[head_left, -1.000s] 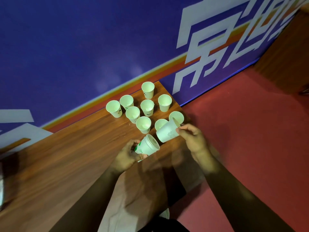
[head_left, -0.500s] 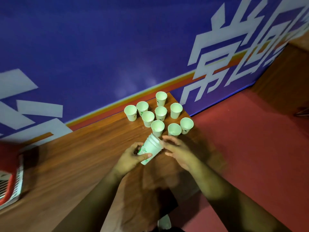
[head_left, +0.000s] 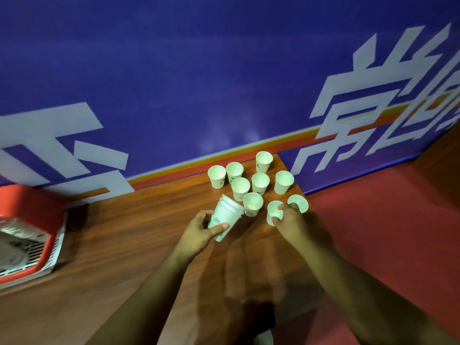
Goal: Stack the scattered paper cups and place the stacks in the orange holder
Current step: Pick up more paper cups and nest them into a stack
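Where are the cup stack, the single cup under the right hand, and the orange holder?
Cup stack (head_left: 227, 215): head view, side wall below the rims.
Single cup (head_left: 273, 210): head view, inside of its open mouth.
Orange holder (head_left: 27, 199): head view, orange rim at the back.

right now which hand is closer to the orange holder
Left. The left hand, gripping the cup stack, is to the right of the orange holder; the right hand is farther right again, gripping a single cup.
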Motion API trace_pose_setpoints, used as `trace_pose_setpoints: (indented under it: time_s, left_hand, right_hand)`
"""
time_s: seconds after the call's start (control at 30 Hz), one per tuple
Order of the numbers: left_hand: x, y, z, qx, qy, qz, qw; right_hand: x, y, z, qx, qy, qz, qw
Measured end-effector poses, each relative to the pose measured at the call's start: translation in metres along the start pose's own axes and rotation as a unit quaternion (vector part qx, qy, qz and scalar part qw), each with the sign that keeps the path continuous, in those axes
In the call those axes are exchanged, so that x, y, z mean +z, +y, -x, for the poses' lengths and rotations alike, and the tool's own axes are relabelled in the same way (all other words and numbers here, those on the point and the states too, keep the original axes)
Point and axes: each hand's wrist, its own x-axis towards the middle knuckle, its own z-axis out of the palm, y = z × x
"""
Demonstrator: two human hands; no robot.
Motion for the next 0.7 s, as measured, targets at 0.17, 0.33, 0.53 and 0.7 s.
trace_pose_setpoints:
  time_s: [0.17,0.33,0.53,0.7]
  left_hand:
    - [0.018,-0.013,-0.009,-0.013,0.033,0.007,0.999]
    - [0.044,-0.011,-0.027,-0.035,0.071,0.009,0.997]
    - [0.062,-0.03,-0.033,-0.062,0.097,0.02,0.993]
    - [0.072,-0.027,-0.044,-0.064,0.091,0.032,0.993]
  right_hand:
    - [0.02,0.026,-0.028,-0.099,-0.051,0.143,0.983]
    - [0.025,0.05,-0.057,-0.181,-0.074,0.227,0.954]
    - [0.035,0.073,-0.055,-0.216,-0.113,0.175,0.954]
    - [0.027,0.075,-0.064,-0.255,-0.093,0.208,0.94]
